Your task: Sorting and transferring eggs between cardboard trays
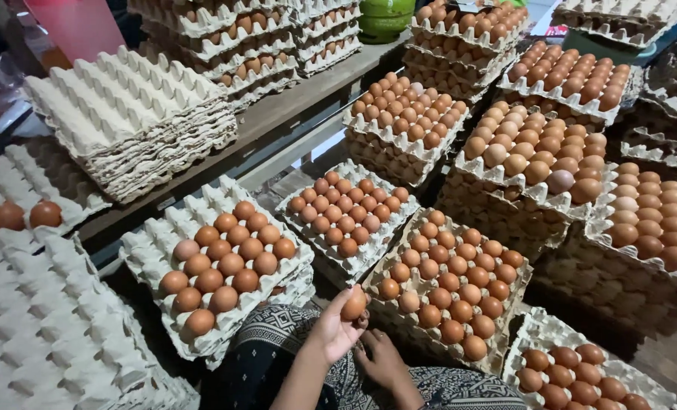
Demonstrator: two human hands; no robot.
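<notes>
While I look down over the trays, my left hand (337,328) is raised with its fingers clamped on one brown egg (354,305), held just off the near left corner of the full tray (399,323) ahead. My right hand (384,358) sits lower, just beneath the left, fingers loosely curled and holding nothing I can see. A half-filled tray (145,254) lies to the left, and a stack of empty trays (130,114) rests on the bench's (278,110) left end
</notes>
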